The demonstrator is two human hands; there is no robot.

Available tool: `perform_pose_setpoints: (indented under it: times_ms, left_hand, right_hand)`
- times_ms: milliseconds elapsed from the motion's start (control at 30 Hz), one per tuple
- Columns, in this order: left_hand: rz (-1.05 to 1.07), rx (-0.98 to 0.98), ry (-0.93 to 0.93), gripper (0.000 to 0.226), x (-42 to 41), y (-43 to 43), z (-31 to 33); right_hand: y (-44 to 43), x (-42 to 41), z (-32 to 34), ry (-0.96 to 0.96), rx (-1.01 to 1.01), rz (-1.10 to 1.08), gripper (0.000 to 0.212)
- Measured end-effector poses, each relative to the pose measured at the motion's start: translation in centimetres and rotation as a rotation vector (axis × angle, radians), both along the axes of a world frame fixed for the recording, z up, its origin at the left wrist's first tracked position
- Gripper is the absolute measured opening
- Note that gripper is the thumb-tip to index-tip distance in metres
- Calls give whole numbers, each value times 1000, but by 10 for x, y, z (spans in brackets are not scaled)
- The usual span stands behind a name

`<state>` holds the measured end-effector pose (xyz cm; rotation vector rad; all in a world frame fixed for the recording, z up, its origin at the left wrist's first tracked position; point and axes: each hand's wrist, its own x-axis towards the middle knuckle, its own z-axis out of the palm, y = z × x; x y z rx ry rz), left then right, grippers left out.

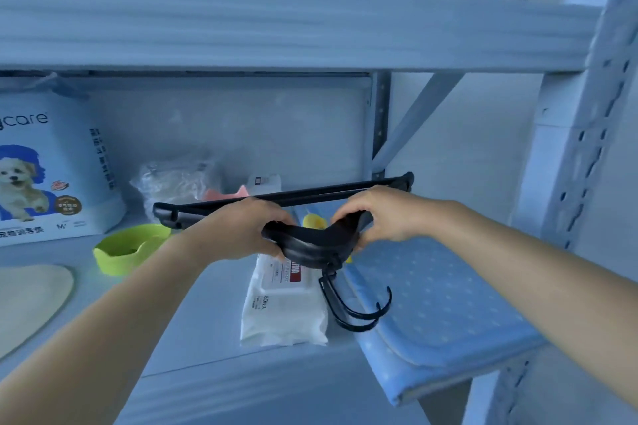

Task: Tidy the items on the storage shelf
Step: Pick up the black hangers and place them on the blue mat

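The white metal storage shelf (pixel 207 314) fills my view, with the board above it (pixel 276 31) running across the top and a perforated upright (pixel 587 155) on the right. On the right side of the shelf lies a blue dotted pad (pixel 442 304), its near corner sticking out past the front edge. At the far left a big pet pad package (pixel 45 162) with a dog printed on it stands upright against the back.

I hold a pair of black hangers (pixel 310 241) stacked together above the middle of the shelf, clear of the board. Their long bar runs left to right behind my knuckles, and the two hooks (pixel 355 310) point down towards me over the seam between the wipes and the blue pad. My left hand (pixel 241 229) curls round the left side of the curved shoulder piece. My right hand (pixel 376 214) curls round its right side, fingers over the top and thumb below.

A white wipes pack (pixel 283 307) lies flat just under the hangers, beside the blue pad. A beige mat (pixel 27 297) rests at the left edge, with a green bowl (pixel 127 252) near it. Behind the hangers sits a crumpled clear plastic bag (pixel 172 179). Something yellow (pixel 314 221) shows between my hands, and something pink (pixel 224 195) peeks over the bar; I cannot tell what either is
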<state>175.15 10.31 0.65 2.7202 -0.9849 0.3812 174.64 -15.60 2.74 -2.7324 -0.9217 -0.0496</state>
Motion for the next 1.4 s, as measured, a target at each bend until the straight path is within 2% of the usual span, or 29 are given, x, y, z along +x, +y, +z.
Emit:
perform_pose_setpoints:
  times_ms: [167, 433, 633, 700, 767, 867, 1033, 1267, 1400]
  left_hand:
    - [56, 11, 36, 30, 18, -57, -4]
    - [228, 35, 116, 27, 37, -112, -14]
    - [394, 136, 83, 22, 44, -169, -15]
    - [462, 123, 98, 28, 46, -186, -26]
    - [516, 114, 76, 27, 48, -197, -34]
    - [524, 91, 67, 29, 49, -199, -34]
    - [475, 35, 154, 48, 40, -173, -21]
    - [458, 142, 122, 27, 24, -142, -8]
    - [450, 56, 82, 34, 20, -129, -8]
  right_hand:
    - [-61, 14, 1, -120, 46, -134, 51]
    - [-111, 24, -6, -41, 120, -171, 31]
    - [-116, 26, -24, -39, -33, -211, 44]
    - [-116, 29, -37, -64, -96, -231, 39]
    - [-117, 33, -47, -109, -137, -242, 25]
    - [-121, 40, -53, -176, -129, -254, 9]
    - [-123, 45, -54, -179, -104, -230, 32]
    - [-98, 50, -50, -211, -53, -131, 36]
    - [-85, 55, -48, -188, -43, -84, 34]
